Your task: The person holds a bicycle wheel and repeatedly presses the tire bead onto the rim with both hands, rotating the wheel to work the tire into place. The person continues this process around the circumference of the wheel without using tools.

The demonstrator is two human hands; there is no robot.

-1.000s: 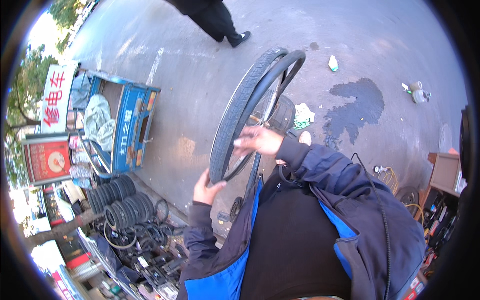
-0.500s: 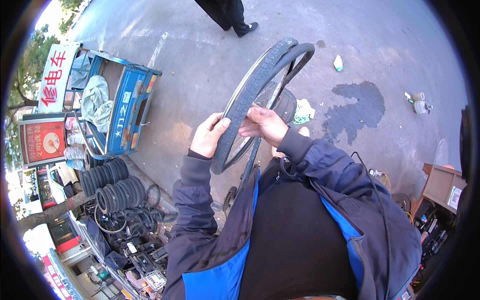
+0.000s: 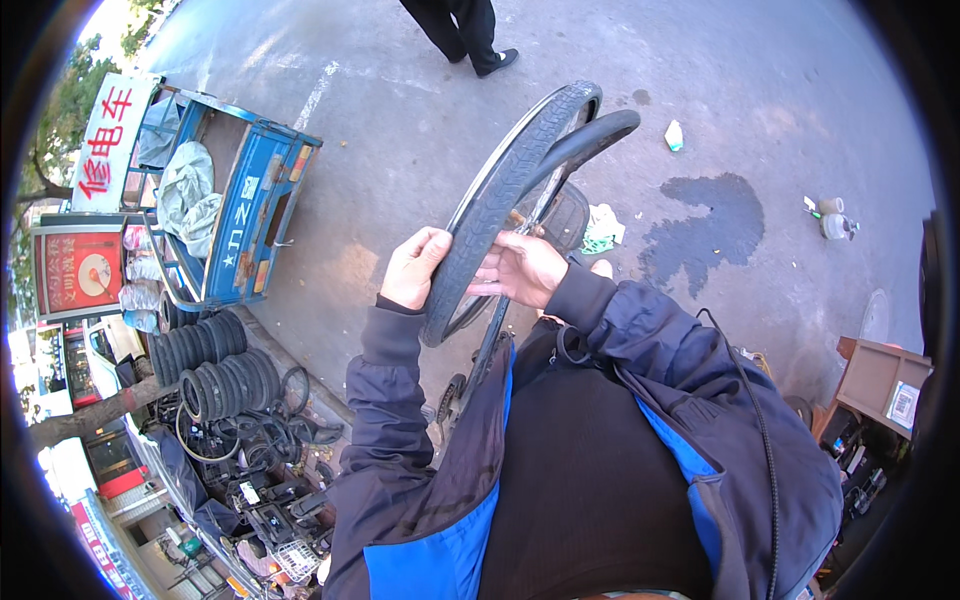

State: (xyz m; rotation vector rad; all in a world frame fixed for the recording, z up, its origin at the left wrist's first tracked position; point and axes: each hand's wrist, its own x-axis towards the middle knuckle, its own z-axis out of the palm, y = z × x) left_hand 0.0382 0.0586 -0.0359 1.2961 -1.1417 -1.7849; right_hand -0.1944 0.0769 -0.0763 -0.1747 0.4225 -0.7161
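A bicycle wheel stands tilted in front of me, with a black treaded tire [image 3: 498, 185] around it. A dark inner tube [image 3: 600, 132] bulges out in a loop at the upper right of the wheel. My left hand [image 3: 412, 268] is closed on the tire's left side, its thumb lying along the tread. On the other side my right hand [image 3: 530, 268] holds the tire edge, thumb on top and fingers curled beneath; its fingertips are partly hidden behind the tire. Below the wheel, part of the bicycle's crank [image 3: 450, 397] shows beside my jacket.
A blue cargo tricycle [image 3: 250, 215] stands at the left, near stacked black tires [image 3: 230, 385] and piled parts. A person's legs [image 3: 470, 35] are at the top. Rightward are a wet patch [image 3: 715, 220], a white container [image 3: 838, 225] and a brown box [image 3: 880, 385].
My right hand has loosened its pinch and turned, its fingers spreading further under the tire edge. The wheel's upper end and the tube loop have shifted slightly right.
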